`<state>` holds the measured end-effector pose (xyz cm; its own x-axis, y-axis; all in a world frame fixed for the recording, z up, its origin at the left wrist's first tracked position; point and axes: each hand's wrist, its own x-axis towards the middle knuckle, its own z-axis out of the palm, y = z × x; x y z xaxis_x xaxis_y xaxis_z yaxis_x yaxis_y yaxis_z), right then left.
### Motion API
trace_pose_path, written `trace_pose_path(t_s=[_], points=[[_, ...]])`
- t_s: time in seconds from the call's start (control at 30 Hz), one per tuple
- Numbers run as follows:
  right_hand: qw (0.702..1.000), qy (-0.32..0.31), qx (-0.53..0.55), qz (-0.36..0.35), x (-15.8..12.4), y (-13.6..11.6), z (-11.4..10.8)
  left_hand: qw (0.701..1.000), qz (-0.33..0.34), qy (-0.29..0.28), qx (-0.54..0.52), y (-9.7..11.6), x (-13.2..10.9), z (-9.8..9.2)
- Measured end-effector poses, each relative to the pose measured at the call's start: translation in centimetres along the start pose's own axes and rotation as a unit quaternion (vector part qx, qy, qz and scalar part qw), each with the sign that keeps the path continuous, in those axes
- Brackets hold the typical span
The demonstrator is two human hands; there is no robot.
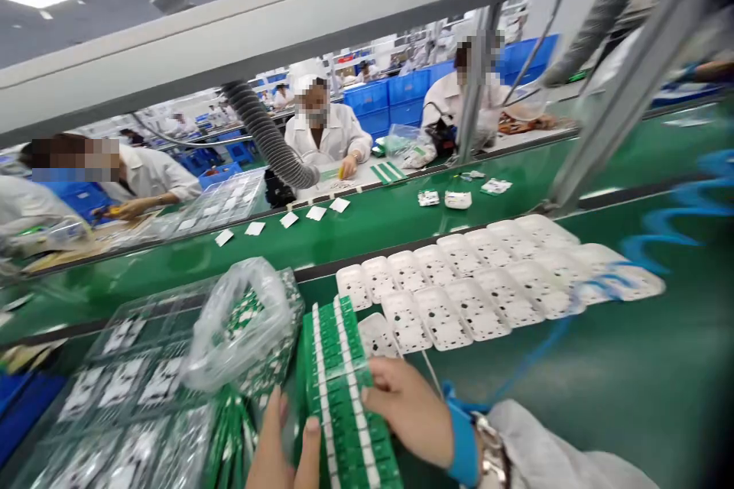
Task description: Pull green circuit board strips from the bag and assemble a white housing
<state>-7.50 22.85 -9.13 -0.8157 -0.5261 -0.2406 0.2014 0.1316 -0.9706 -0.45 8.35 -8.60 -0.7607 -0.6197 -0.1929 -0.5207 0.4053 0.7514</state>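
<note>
My right hand [408, 411] grips the right edge of a green circuit board panel [338, 397] with two white strips along its length. It wears a blue wrist strap [463, 439] above a metal watch band. My left hand [280, 451] is close to the panel's left side, fingers apart, and whether it touches the panel is unclear. Left of the panel stands an open clear plastic bag [229, 351] of small green boards. More green panels [229, 435] lie bundled below the bag. Beyond my right hand, white plastic housings [462, 309] lie in two rows.
Clear trays [131, 397] with white parts are at the left. A green conveyor belt [367, 221] crosses ahead, carrying white squares [290, 219] and small parts. A coiled blue cord [539, 359] trails at the right. Metal posts [613, 92] and co-workers [329, 130] are beyond.
</note>
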Motion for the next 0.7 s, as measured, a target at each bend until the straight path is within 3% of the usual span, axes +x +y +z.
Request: trace_pose_path(t_s=[0.07,0.17,0.27,0.47,0.57,0.7], points=[[0.998,-0.057,0.037,-0.006,-0.9,-0.6,-1.1,0.983,-0.028,-0.013,-0.182,2.2,0.0,-0.3],[0.985,-0.157,0.077,-0.010,-1.8,-1.5,-2.4,0.919,-0.164,-0.073,-0.351,5.4,-0.2,-1.0],[0.988,-0.140,0.061,-0.010,-2.0,-2.9,-3.2,0.874,-0.182,-0.102,-0.438,6.9,-0.8,-1.6],[0.998,0.029,-0.043,-0.025,-0.3,-6.1,-3.0,0.884,-0.053,-0.200,-0.418,7.0,-1.9,-1.4],[0.996,-0.009,-0.067,-0.051,0.1,-6.9,-2.4,0.896,-0.016,-0.137,-0.422,7.4,-1.9,-1.4],[0.993,-0.069,-0.048,-0.078,0.5,-7.0,-2.3,0.930,-0.040,-0.059,-0.360,7.8,-1.8,-1.3]])
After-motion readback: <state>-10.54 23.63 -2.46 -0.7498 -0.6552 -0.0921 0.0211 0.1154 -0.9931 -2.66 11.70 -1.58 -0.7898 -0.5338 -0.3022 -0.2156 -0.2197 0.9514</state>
